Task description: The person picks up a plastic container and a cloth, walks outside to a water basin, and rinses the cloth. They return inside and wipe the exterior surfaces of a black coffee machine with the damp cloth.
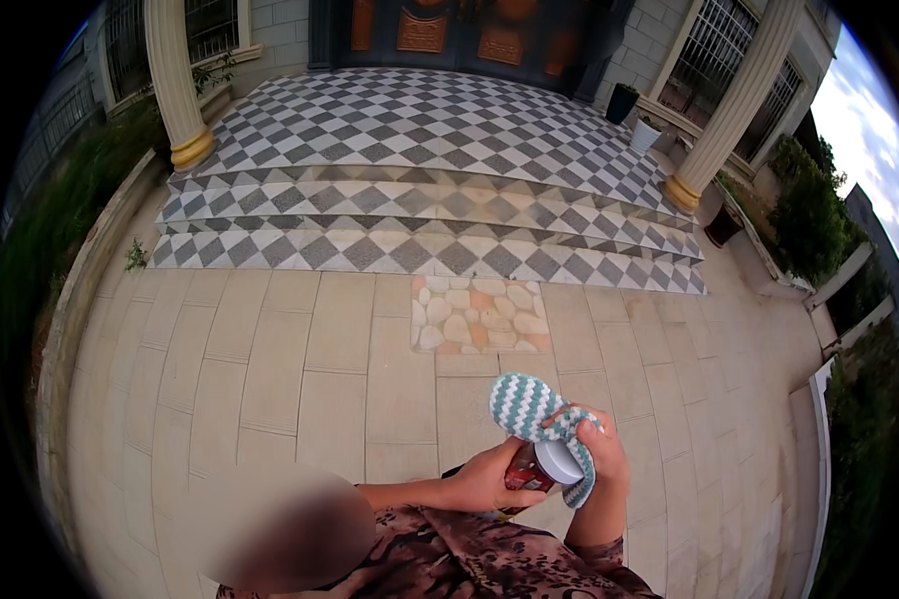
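Note:
My left hand (483,479) is wrapped around a red jar (526,473) with a white lid (559,462), held tilted in front of my body. My right hand (603,449) grips a teal and white striped crocheted cloth piece (526,406), with the thumb pressed on it. One rounded end of the piece sticks out to the upper left, above the jar. Its other end hangs down along the right side of the lid, close against it. The base of the jar is hidden behind my left hand.
Beige paving tiles (330,404) surround me, with a pebble-patterned panel (481,314) ahead. Beyond it, checkered steps (419,251) rise to a porch between two columns (176,82) before a dark door (457,37). Planters (645,136) and low garden walls (82,299) stand at the sides.

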Demonstrator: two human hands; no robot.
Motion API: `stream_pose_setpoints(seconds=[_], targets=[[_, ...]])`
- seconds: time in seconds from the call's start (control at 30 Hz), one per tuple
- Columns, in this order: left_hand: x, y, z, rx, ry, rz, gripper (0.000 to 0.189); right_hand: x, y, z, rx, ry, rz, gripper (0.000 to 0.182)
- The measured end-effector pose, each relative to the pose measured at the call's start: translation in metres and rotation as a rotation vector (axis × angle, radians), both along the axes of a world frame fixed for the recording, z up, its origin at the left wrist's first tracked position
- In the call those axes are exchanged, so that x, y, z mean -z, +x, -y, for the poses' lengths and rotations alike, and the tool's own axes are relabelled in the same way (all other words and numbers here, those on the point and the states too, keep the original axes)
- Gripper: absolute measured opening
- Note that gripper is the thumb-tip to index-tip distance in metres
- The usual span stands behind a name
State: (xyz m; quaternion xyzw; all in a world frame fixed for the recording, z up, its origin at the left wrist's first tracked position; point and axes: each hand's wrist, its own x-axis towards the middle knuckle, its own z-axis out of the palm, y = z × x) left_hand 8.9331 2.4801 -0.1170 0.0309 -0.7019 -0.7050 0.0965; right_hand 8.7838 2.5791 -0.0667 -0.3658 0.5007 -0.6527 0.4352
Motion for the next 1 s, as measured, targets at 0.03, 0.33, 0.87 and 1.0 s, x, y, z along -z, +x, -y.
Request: stream_pose_setpoints(seconds=[0.03,0.33,0.87,1.0], targets=[[0.003,-0.016,0.014,-0.016,-0.001,-0.011,0.07,0.007,-0.014,0.013,0.058,0.021,0.124,0.044],[0.008,-0.186,0.161,-0.086,-0.01,0.047,0.074,0.032,-0.177,0.167,0.174,-0.111,0.582,0.049],[0.029,-0.382,0.427,-0.21,0.169,0.033,0.076,0.042,-0.373,0.46,0.179,-0.013,0.54,0.044],[0.025,-0.424,0.508,-0.202,0.142,0.035,0.076,0.038,-0.412,0.539,0.223,0.006,0.592,0.045]])
